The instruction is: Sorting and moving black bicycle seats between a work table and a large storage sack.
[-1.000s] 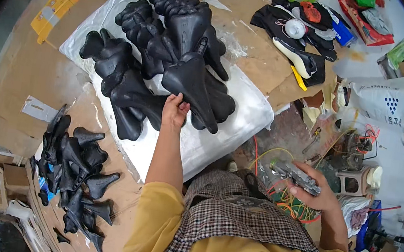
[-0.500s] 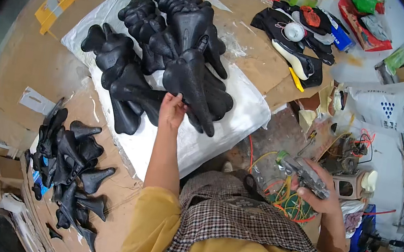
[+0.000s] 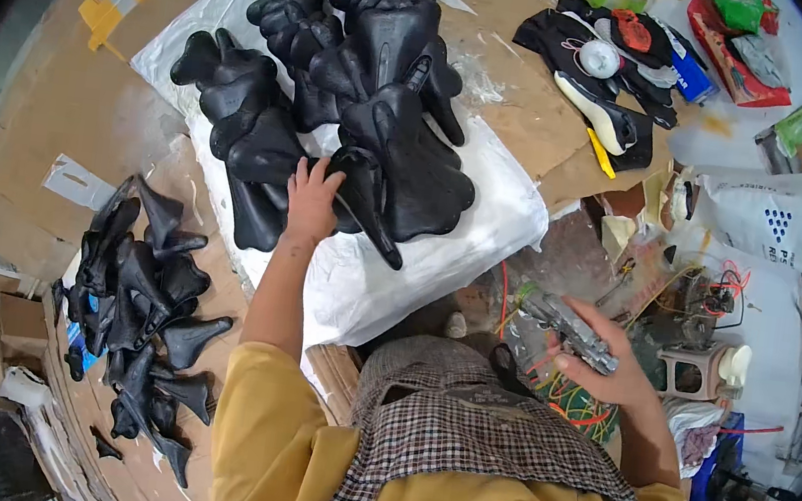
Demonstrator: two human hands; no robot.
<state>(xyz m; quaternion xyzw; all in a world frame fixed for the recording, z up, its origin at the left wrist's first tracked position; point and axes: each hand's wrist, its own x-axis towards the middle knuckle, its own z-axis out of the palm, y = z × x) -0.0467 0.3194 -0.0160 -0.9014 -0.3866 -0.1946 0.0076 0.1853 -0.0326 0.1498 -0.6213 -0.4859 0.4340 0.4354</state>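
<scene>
Fingers of your left hand (image 3: 312, 208) slightly spread, tips against black saddle (image 3: 364, 198), nose pointing toward near edge of white-covered surface (image 3: 365, 296). Fingers of your right hand (image 3: 619, 363) curled round grey metal tool (image 3: 567, 327), beyond that edge. Other saddles (image 3: 386, 46) heaped toward far edge.

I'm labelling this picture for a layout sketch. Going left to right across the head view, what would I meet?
Pile of black bicycle saddles at lower left → left hand → right hand, gripping a grey metal tool → white sack.
</scene>
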